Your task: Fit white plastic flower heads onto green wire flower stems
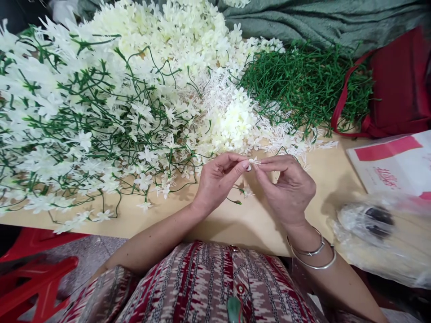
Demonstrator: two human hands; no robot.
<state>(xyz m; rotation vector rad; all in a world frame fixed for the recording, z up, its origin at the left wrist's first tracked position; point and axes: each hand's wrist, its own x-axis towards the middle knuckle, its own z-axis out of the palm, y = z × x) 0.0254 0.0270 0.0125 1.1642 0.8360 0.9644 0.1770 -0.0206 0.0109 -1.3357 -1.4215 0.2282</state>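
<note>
My left hand (220,179) and my right hand (288,184) meet above the table, thumbs and forefingers pinched. Between their fingertips is a small white artificial flower piece (254,161), partly covered; whether it is one part or two I cannot make out. Just below the hands a short green stem (235,202) lies on the wood near a small white blossom. Beyond them are loose cream-white blossoms (235,119) and thin white stamen pieces (279,137). A large heap of white flowers on green stems (101,107) spreads to the left.
Bare green stems (303,80) are piled at the back right, beside a red bag (400,85) with a strap. Nearer are a white-and-pink printed package (387,166) and a clear plastic bag (377,237). Red stools (43,278) stand below the table's left edge.
</note>
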